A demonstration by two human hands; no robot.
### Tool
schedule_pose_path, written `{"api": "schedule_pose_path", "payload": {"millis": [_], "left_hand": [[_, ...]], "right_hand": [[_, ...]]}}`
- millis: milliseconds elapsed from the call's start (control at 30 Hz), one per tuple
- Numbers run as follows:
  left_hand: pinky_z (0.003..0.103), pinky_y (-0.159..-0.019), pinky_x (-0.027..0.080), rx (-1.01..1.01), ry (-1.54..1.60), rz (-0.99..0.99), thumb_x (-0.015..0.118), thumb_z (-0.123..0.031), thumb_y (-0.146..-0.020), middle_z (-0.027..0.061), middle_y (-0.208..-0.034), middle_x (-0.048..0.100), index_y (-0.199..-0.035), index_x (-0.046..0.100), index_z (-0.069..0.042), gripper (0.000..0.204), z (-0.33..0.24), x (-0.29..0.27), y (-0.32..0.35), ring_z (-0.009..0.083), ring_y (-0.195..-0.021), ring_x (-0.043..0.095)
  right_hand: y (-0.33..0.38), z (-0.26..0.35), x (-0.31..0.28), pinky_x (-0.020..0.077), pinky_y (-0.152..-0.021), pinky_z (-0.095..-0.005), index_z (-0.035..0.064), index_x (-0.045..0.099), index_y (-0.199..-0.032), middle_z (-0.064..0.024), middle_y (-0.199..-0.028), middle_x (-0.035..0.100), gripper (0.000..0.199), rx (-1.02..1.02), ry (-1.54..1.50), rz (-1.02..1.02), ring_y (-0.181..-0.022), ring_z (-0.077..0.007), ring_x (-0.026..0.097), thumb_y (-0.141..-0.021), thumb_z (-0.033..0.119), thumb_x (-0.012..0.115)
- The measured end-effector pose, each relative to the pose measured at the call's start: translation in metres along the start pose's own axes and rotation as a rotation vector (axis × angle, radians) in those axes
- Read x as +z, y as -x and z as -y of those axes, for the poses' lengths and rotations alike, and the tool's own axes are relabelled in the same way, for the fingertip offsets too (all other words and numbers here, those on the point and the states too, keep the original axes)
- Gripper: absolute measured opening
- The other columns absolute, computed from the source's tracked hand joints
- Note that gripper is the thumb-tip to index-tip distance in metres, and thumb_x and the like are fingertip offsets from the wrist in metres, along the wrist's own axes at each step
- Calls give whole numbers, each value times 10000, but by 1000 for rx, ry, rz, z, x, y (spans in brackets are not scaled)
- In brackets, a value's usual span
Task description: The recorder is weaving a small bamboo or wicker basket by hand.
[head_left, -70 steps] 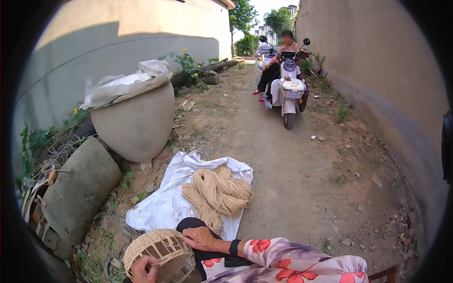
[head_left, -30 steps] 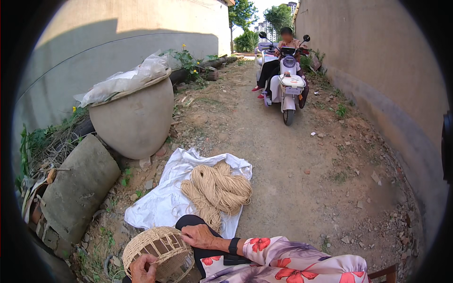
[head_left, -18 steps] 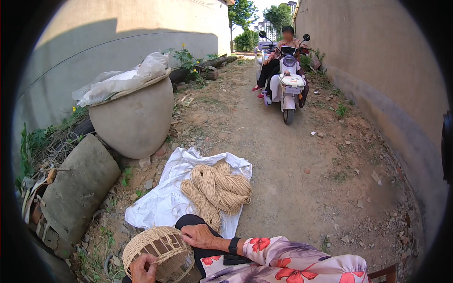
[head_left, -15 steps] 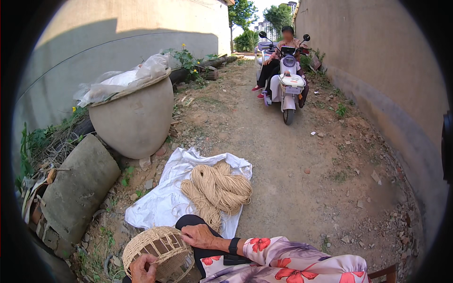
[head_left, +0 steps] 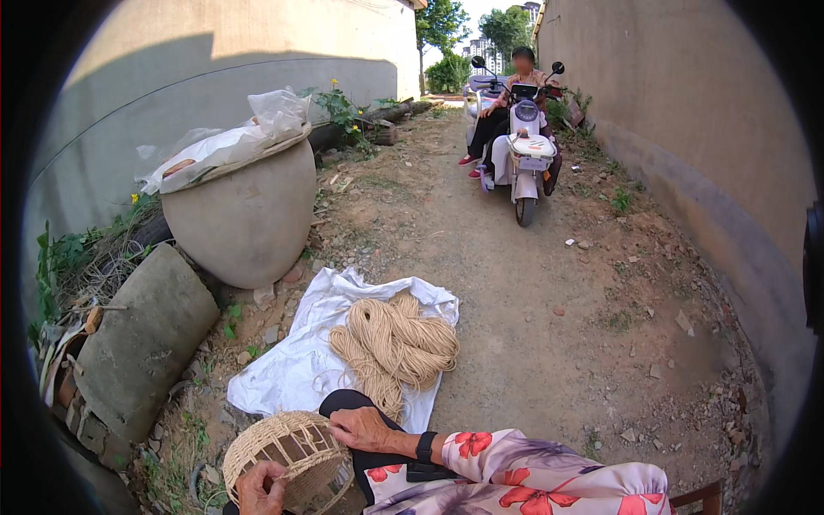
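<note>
as before, both hands (head_left: 356, 427) seemingly unmoved on woven basket (head_left: 287, 459)

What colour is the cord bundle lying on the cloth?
Pale tan, natural straw-like; the cord bundle lies on a white cloth, clearest in the head view.

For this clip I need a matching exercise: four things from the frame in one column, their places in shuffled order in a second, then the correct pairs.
Things:
1. rope coil
2. woven basket
3. clay jar
4. scooter

Places:
A. up the dirt lane, a person seated on it
B. on the white cloth
C. by the left wall, covered with plastic
D. between the left hand and right hand

Pairs: 1-B, 2-D, 3-C, 4-A
</note>
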State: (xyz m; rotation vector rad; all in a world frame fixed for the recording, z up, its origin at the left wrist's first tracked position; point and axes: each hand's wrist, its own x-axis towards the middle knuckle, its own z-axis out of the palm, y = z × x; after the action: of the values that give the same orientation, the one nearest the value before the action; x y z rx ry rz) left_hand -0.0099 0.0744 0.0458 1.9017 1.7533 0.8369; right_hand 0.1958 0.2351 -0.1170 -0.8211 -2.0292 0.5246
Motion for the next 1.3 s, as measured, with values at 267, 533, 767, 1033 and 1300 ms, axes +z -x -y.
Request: {"api": "schedule_pose_path", "payload": {"millis": [267,533,767,1033,1300], "left_hand": [[325,-786,486,-17,-40,19,619,-116,-947,91,-871,619,-1007,632,-5,127,-4,-2,0,202,-818,591],[333,-784,489,-9,-41,20,618,-116,-948,100,-881,623,-1018,631,-2,135,-3,-3,0,213,-824,598],[337,-780,490,0,-74,17,620,-113,-943,102,-881,624,-1020,631,-1,137,-1,-2,0,217,-821,598],[321,-735,482,-16,-69,15,617,-120,-949,82,-859,606,-1020,630,-8,134,-2,-1,1,190,-777,572],[316,-725,476,9,-63,6,617,-131,-951,78,-850,595,-1021,625,-9,141,-1,1,1,180,-764,558]], "right_hand": [[0,1,1,471,-557,-465,67,582,-776,-149,-681,601,222,0,-10,-11,-643,-366,624,-889,256,606],[0,-1,2,476,-566,-467,67,590,-784,-149,-686,604,217,-9,-18,-13,-647,-367,625,-891,255,607],[0,1,0,479,-577,-466,70,593,-794,-141,-697,611,211,-2,0,-5,-658,-363,630,-886,259,610],[1,-1,0,479,-584,-467,68,590,-801,-141,-720,619,216,2,-7,9,-673,-366,631,-886,266,607],[0,-1,0,478,-586,-465,64,586,-796,-141,-724,620,213,8,-2,18,-674,-364,629,-879,260,608]]}}
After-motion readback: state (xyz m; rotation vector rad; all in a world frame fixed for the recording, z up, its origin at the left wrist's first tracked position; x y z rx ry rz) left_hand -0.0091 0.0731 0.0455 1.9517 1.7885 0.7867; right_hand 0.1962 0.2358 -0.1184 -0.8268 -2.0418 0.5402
